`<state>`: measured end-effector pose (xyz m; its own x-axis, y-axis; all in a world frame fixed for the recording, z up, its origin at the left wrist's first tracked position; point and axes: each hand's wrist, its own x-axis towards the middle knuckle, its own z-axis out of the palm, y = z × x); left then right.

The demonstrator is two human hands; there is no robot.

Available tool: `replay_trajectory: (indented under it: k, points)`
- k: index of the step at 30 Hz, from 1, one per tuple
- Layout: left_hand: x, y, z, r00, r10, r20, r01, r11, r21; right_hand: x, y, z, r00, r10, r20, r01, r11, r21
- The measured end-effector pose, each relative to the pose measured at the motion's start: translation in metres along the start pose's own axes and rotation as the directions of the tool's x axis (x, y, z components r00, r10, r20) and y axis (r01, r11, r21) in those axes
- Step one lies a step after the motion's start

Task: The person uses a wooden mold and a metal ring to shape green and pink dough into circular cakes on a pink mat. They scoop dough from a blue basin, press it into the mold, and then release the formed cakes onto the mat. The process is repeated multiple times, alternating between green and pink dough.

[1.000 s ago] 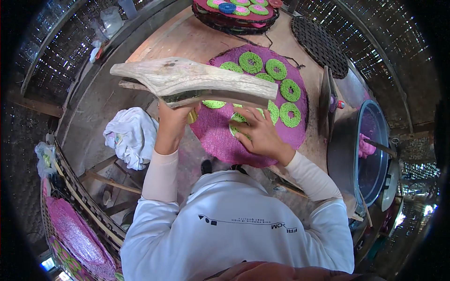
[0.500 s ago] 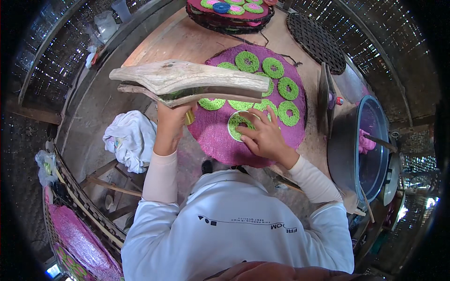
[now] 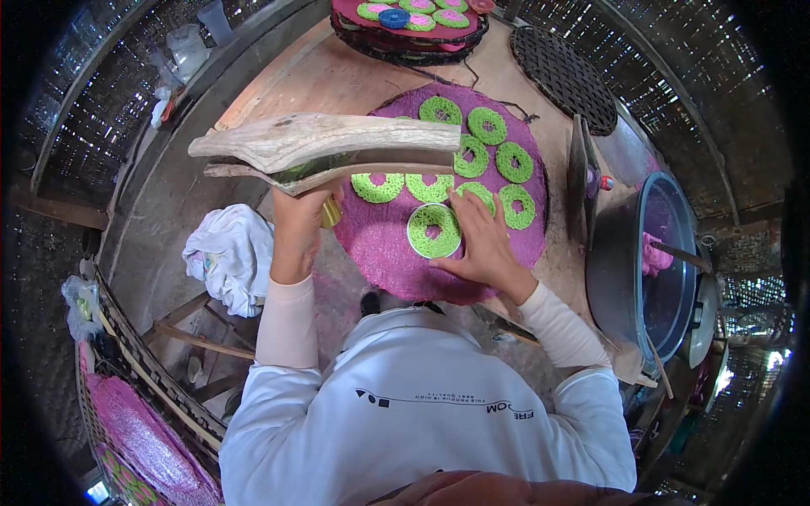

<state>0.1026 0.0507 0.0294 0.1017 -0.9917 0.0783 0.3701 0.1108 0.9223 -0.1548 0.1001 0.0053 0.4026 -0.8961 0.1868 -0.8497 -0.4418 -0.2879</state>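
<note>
My left hand (image 3: pixel 295 228) is wrapped round a pale wooden hand press (image 3: pixel 337 139) made of two long, roughly carved pieces. A yellow cylinder (image 3: pixel 331 213) shows beneath the press beside this hand. Below and right of the press, a thin white ring mould (image 3: pixel 410 239) lies on a round pink mat, circling a green stringy dough ring (image 3: pixel 434 242). My right hand (image 3: pixel 489 253) spans the mould, thumb at its near rim and fingers at its far right rim. Several more green dough rings (image 3: pixel 516 207) lie on the mat; the press partly covers some.
The pink mat (image 3: pixel 380 253) rests on a wooden table (image 3: pixel 287 84). A stack of round trays (image 3: pixel 409 51) stands at the far side, near a dark woven disc (image 3: pixel 564 80). At right is a large grey tub (image 3: pixel 612 270) holding pink dough (image 3: pixel 656 255). White cloth (image 3: pixel 228 257) lies at left.
My right fingers have left the middle of the near dough ring and moved out to the mould's rim. The press has shifted slightly left in my left hand.
</note>
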Motion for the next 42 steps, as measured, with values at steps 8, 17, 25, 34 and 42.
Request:
replay_trajectory:
  k: [8, 17, 25, 34, 42]
  points:
    - [-0.004, 0.001, -0.003, 0.998, -0.031, -0.055, 0.034, 0.999, 0.039, 0.004, -0.005, 0.004, 0.999, -0.019, 0.038, 0.019, 1.0, 0.0]
    - [-0.008, 0.012, -0.001, 0.997, 0.015, -0.075, -0.015, 1.0, 0.003, 0.008, -0.012, -0.011, 0.999, -0.023, 0.037, 0.023, 1.0, 0.007]
    - [-0.009, 0.016, -0.007, 0.992, 0.048, -0.119, -0.043, 0.998, 0.044, 0.037, -0.055, 0.006, 0.991, -0.103, 0.089, 0.09, 0.985, 0.144]
    - [-0.011, 0.017, -0.018, 0.977, 0.101, -0.186, -0.092, 0.994, 0.059, 0.033, -0.053, 0.024, 0.987, -0.141, 0.074, 0.135, 0.987, 0.083]
    - [-0.011, 0.009, -0.016, 0.968, 0.202, -0.146, -0.17, 0.964, 0.205, 0.033, -0.034, 0.015, 0.994, -0.108, -0.023, 0.111, 0.985, 0.129]
